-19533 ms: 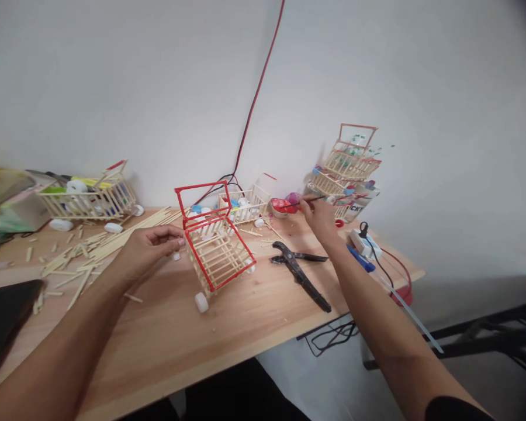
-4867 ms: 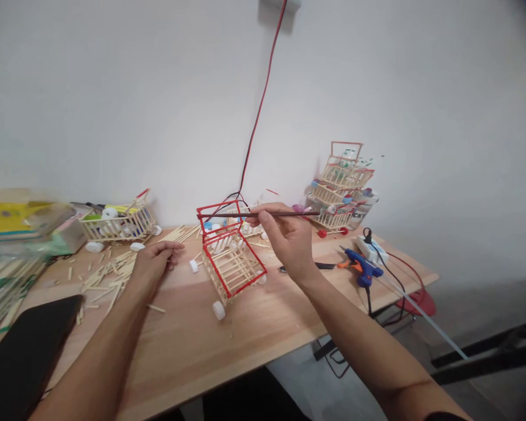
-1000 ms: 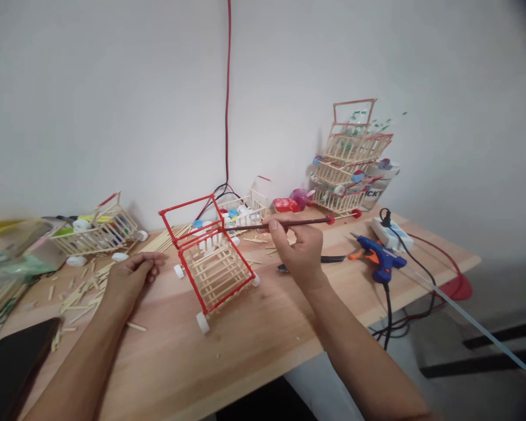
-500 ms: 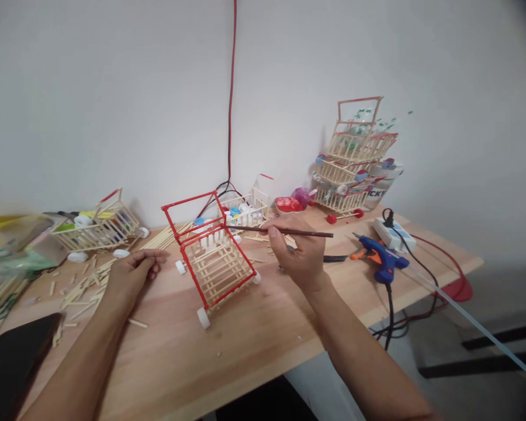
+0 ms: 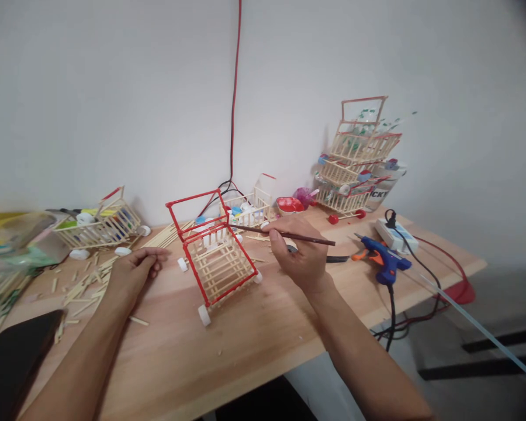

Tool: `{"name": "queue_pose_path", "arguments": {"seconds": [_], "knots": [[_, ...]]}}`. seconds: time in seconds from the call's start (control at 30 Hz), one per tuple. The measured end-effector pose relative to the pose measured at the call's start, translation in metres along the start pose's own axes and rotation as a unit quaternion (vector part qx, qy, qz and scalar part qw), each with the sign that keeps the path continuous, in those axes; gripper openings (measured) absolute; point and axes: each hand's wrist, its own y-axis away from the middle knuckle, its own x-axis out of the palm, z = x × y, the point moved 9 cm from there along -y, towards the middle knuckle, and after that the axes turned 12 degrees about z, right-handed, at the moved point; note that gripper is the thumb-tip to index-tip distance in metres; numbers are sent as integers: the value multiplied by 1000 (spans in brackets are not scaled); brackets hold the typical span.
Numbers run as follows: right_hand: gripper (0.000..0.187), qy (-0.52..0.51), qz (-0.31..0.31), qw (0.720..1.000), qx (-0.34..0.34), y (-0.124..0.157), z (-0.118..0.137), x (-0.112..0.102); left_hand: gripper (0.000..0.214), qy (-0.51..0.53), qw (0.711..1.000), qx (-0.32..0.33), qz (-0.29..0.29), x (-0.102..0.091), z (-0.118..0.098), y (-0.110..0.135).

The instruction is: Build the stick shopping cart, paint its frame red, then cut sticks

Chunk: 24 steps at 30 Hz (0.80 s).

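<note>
My right hand [image 5: 298,251] pinches a thin dark paintbrush [image 5: 298,236]. The brush tip points left and meets the right corner where the handle of a small stick-built shopping cart [image 5: 221,269] joins its basket. Red covers the cart's handle and upper rim; its slats are bare wood and its wheels are white caps. To the left of the cart, my left hand [image 5: 134,275] rests on the table with its fingers curled together, apart from the cart, and nothing shows in it.
A dish of red paint [image 5: 290,204] sits behind my right hand. Stacked carts [image 5: 355,164] stand at the back right, another cart [image 5: 100,228] at the left. A glue gun [image 5: 386,260], a power strip [image 5: 397,235], loose sticks [image 5: 85,286] and a black phone [image 5: 21,362] lie around.
The whole view has shifted slightly, so things sit a little farther right. The brush tip stays at the same corner of the cart, and its rear end is slightly lower.
</note>
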Motion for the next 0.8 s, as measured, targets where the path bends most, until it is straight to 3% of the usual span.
{"name": "queue_pose_path", "arguments": {"seconds": [0.4, 0.57, 0.8], "knots": [[18, -34, -3, 999, -2, 3, 5, 0, 39, 19, 1000, 2, -2, 0, 2, -1], [15, -142, 22, 988, 58, 5, 0, 13, 39, 26, 1000, 4, 6, 2, 0, 0], [15, -170, 60, 980, 85, 9, 1, 30, 37, 31, 999, 5, 6, 3, -2, 1]]}}
